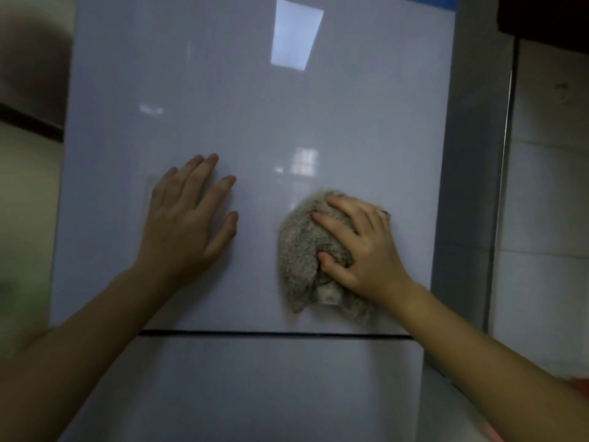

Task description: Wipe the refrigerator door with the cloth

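Head view is showing a dim beige wall (28, 193) sitting at the far left, crossed by a dark horizontal strip. Next to it, the glossy pale-grey refrigerator door (248, 116) is filling most of the frame, catching a bright rectangular reflection (296, 35) near its top. A dark horizontal seam (274, 334) is dividing this upper door from a lower panel beneath it. The left hand (188, 218) is lying flat against the door, fingers spread and open, gripping nothing, its bare forearm reaching up from the lower left corner. Further right, well apart from it, the fluffy grey-beige crumpled cloth (302, 250) is resting against the lower right part of the upper door, just above the seam. The right hand (363, 247) is pressing on the cloth, fingers splayed over its top and the thumb digging into its folds, holding it bunched against the surface. At the far right, the refrigerator's grey side panel (468, 186) is meeting a white tiled wall (548, 202).
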The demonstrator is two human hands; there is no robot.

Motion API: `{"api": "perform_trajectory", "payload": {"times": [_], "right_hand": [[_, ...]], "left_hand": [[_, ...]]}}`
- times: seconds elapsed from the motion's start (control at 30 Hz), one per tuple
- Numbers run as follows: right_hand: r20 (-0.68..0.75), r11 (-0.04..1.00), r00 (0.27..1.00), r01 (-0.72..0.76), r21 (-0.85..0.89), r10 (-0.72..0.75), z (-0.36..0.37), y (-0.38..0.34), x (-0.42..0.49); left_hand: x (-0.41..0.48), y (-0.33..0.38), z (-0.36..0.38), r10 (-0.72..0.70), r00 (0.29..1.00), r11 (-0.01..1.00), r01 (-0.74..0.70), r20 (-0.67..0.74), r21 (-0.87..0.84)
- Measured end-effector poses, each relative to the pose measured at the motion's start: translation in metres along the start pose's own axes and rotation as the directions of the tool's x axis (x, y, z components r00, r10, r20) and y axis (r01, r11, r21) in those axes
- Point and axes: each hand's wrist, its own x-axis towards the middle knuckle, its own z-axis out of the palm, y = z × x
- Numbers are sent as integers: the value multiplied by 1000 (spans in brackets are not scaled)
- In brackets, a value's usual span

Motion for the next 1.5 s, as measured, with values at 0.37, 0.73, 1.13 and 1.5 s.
{"api": "perform_trajectory", "payload": {"times": [0.37, 0.73, 1.13, 1.5], "right_hand": [[-49, 990, 989, -139, 24, 140, 29, -71, -22], [-37, 997, 998, 51, 60, -49, 60, -131, 53], [-19, 992, 992, 124, 5, -124, 63, -132, 43], [-65, 983, 983, -169, 64, 173, 68, -155, 130]], "left_hand": [[-119, -35, -28, -80, 997, 993, 79, 9, 85], [-140, -80, -38, -50, 999, 983, 47, 17, 175], [-168, -89, -37, -48, 997, 989, 39, 58, 144], [-178, -89, -41, -89, 994, 993, 84, 60, 83]]}}
